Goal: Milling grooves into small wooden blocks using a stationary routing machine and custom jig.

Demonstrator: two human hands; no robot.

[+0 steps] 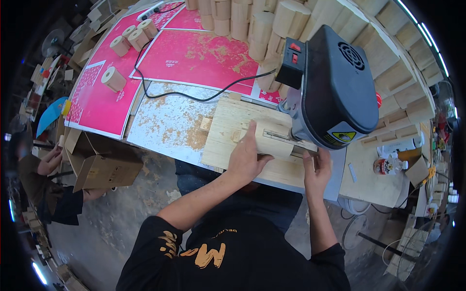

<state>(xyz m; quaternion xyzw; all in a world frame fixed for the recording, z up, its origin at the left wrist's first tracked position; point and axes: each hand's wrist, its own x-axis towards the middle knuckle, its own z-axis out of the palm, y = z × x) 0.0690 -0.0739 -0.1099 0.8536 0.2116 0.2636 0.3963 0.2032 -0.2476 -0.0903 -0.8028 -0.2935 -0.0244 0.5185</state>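
A pale wooden cylinder (273, 146) with a long slot along its top lies on its side on a plywood board (219, 139). Its right part is below the head of a black bench drill press (340, 92), whose housing hides the far side there. My left hand (246, 156) grips the cylinder's left end, thumb along the near side and fingers over the top. At the right end my right hand (317, 170) holds it with thumb and fingers, close under the machine. The drill tip itself is hard to make out.
Wooden cylinders (262, 36) stand stacked behind the press, and several short ones (113, 79) rest on pink sheets at the left. A black cable (194, 99) crosses the sawdust-covered bench. On the right is a plastic bottle (388, 166); a cardboard box (109, 169) and a seated person are left.
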